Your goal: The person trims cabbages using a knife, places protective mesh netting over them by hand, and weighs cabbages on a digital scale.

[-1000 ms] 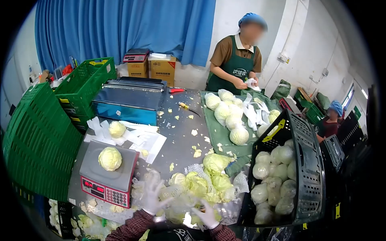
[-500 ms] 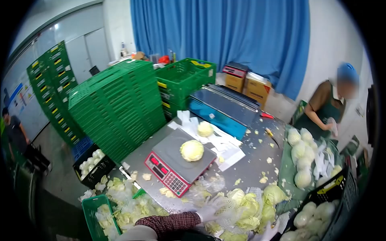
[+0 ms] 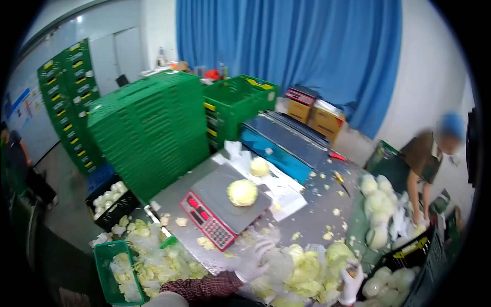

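Note:
My left hand [image 3: 253, 262], in a white glove under a checked sleeve, is open with its fingers apart. It is beside crumpled clear plastic [image 3: 279, 263] at the table's near edge. My right hand [image 3: 352, 282], also gloved, has its fingers curled beside the pile of loose cabbage leaves [image 3: 306, 273]; a small brownish thing shows at its fingertips, too blurred to name. A trimmed cabbage [image 3: 242, 193] rests on the red-framed scale [image 3: 225, 204]. Behind it a second cabbage [image 3: 260, 167] sits on white sheets [image 3: 286, 197].
Stacked green crates [image 3: 148, 133] rise at the left. A green bin [image 3: 115, 271] holds leaves. Wrapped cabbages [image 3: 378, 204] and a black crate [image 3: 409, 256] are at the right, where a co-worker [image 3: 422, 163] bends over. A yellow-handled knife [image 3: 339, 180] lies on the table.
My left hand has moved left, off the white netting and leaves. My right hand has risen further into view. The co-worker has bent down, arms lowered to the black crate.

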Demonstrator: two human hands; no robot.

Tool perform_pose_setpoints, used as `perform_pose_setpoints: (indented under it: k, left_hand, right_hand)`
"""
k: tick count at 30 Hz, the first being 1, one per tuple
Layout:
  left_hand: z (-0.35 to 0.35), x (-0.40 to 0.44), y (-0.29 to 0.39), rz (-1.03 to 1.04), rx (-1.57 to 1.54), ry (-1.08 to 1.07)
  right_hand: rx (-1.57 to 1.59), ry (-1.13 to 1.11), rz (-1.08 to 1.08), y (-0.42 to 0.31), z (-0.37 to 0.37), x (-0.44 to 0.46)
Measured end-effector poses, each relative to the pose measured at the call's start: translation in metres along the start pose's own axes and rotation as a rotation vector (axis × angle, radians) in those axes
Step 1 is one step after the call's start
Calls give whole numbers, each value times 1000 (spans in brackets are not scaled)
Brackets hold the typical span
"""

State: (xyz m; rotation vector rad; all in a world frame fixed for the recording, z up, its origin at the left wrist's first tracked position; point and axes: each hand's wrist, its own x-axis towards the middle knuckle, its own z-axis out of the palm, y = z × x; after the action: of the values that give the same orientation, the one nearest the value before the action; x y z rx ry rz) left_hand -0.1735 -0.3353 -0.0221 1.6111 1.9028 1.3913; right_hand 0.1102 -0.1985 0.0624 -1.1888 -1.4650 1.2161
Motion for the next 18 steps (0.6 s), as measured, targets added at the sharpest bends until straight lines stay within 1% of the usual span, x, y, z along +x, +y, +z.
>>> perform_pose_setpoints:
  k: [1, 2, 3, 4, 5, 6, 8, 9, 10, 12, 13, 15, 16, 18]
  left_hand:
    - [-2, 6, -1, 42, -41, 6]
    - [1, 14, 1, 89, -94, 3]
    - [0, 24, 8, 119, -148, -41]
    - [-4, 31, 17, -157, -601, -219]
    - [-5, 33, 24, -459, -1028, -397]
    - [-2, 32, 26, -451, -1046, -414]
    - [-3, 33, 28, -792, -1752, -565]
    - [-7, 35, 30, -715, -1751, -640]
    - [-4, 31, 23, -716, -1755, -639]
    - [1, 24, 9, -598, -1511, -573]
    - [2, 22, 2, -599, -1516, -579]
    - [-7, 27, 5, -661, -1401, -568]
    - [-10, 30, 8, -661, -1401, -572]
    - [-16, 34, 11, -593, -1350, -545]
  right_hand:
    - [130, -127, 157, -32, 16, -7]
    - [473, -210, 224, -28, 23, -8]
    - [545, -247, 228, -32, 34, -7]
    - [683, -310, 285, -31, 45, -5]
    - [693, -389, 290, -28, 54, 0]
    - [706, -490, 300, -23, 64, 6]
    - [826, -545, 334, -8, 78, 9]
    - [791, -552, 346, -6, 79, 10]
    - [787, -550, 349, -4, 79, 10]
    - [686, -501, 366, -1, 76, 10]
    - [682, -495, 365, 2, 74, 10]
    - [604, -526, 368, 5, 71, 9]
    - [604, -522, 367, 3, 71, 8]
    - [530, -503, 355, -7, 75, 4]
